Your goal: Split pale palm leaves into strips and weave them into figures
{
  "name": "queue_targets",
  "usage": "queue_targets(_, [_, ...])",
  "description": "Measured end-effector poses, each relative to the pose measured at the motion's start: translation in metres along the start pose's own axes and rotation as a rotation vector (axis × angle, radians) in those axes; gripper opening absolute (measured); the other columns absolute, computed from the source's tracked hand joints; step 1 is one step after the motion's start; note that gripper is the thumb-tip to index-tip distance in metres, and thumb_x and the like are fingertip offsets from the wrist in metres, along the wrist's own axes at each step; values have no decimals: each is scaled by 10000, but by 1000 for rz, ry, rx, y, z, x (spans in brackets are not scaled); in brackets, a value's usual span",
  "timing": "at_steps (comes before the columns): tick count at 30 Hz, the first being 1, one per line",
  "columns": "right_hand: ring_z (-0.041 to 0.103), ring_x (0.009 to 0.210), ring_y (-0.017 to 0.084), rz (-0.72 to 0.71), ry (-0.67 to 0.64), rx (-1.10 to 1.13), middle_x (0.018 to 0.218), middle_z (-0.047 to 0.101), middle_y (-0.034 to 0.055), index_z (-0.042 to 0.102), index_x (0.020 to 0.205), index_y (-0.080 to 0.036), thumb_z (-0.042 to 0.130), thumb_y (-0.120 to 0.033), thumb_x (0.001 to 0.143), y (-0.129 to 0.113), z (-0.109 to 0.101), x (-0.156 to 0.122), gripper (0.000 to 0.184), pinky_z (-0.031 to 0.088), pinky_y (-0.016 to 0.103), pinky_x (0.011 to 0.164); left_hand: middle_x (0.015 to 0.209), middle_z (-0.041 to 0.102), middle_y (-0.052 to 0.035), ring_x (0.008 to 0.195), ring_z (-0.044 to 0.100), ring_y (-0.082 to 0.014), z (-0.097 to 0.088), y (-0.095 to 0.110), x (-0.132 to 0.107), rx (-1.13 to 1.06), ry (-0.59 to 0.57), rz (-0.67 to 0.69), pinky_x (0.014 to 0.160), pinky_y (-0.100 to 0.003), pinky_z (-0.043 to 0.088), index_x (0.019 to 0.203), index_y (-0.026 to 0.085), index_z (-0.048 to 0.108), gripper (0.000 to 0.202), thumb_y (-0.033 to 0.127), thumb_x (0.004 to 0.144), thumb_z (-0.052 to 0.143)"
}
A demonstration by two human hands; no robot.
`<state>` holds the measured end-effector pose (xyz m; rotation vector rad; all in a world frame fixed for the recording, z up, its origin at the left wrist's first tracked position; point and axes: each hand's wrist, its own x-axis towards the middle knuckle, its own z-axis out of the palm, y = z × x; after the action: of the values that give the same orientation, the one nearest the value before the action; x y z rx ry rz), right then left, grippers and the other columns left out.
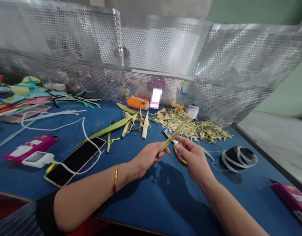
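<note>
A narrow green-and-yellow strip of plant leaf [173, 137] slants up to the right, pinched in the fingers of my left hand [147, 157]. Close beside it, my right hand [192, 156] is closed around what look like scissors [183, 161] with yellow handles. Their metal blade points up and left, behind the strip; part of the handles is hidden by my fingers. Beyond my hands lie long green leaves [111, 128] and a pale husk piece [145, 126]. To their right spreads a heap of pale plant scraps [190, 126].
On the left are a black-screened phone [75, 160], a white cable [84, 126] and a magenta device [30, 149]. A spool of white strip [238, 159] and another magenta device [292, 200] are right. An orange packet [138, 102] lies before the perforated metal screen [155, 42].
</note>
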<state>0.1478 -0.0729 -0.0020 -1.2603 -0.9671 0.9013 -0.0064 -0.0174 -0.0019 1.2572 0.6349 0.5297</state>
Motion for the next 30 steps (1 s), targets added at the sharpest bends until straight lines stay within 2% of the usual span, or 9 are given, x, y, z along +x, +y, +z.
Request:
queue_targets(5, [367,438,70,17,-16,160,499,460,-78,695,889,-165,785,-373,655,-2,-1,1,326,253,228,449,623,425,38,541,314,-95,3,-1,-1,244,3,78,523,-233,238,761,162,584,339,424,916,436])
queue_targets(9, [429,454,80,-26,40,179,491,508,-58,682,788,-169,781,-343,664,-9,-8,3,236,311,228,476,623,453,31,603,407,-118,-3,4,0,512,13,168,587,-235,297,758,174,599,331,394,928,419])
queue_targets(15, [530,469,107,-45,79,151,529,597,-29,656,732,-174,807,-353,640,-13,-18,6,252,403,239,495,628,508,22,623,478,-138,-18,15,0,806,32,229,600,-237,330,772,194,629,343,413,927,416])
queue_targets(17, [565,482,117,-58,77,125,533,619,-18,664,723,-169,809,-361,643,-10,-17,6,254,427,241,505,691,583,6,627,520,-140,-17,19,1,765,-24,176,609,-239,366,851,192,656,326,425,917,437])
queue_targets(20, [581,490,125,-55,29,95,530,637,-6,668,721,-166,803,-369,654,-6,-11,3,253,442,245,511,849,654,-33,634,574,-138,-7,24,5,528,-73,111,650,-259,433,1053,178,628,322,403,912,447])
queue_targets(22, [583,491,130,-45,-6,88,536,649,3,663,722,-166,795,-381,664,-4,-7,1,259,441,249,509,854,649,-40,635,565,-127,3,27,8,405,-58,138,657,-254,441,972,165,644,239,330,879,497])
queue_targets(25, [558,486,121,-57,-8,78,513,625,-7,659,719,-167,779,-389,681,-4,-5,0,255,421,243,502,711,604,-13,552,466,-101,14,31,12,386,-79,112,562,-229,376,758,154,646,196,255,844,502])
queue_targets(28, [535,497,109,-61,6,41,517,607,-17,668,729,-166,778,-381,681,-5,-8,0,246,414,233,507,561,512,19,485,360,-94,15,33,14,465,-57,117,487,-232,270,662,154,634,255,285,843,511])
queue_targets(30, [546,505,112,-41,-6,26,551,625,-10,668,744,-165,780,-396,673,-7,-10,0,266,429,240,516,527,492,22,474,349,-101,10,33,15,522,-42,121,474,-239,240,661,155,644,274,307,848,514])
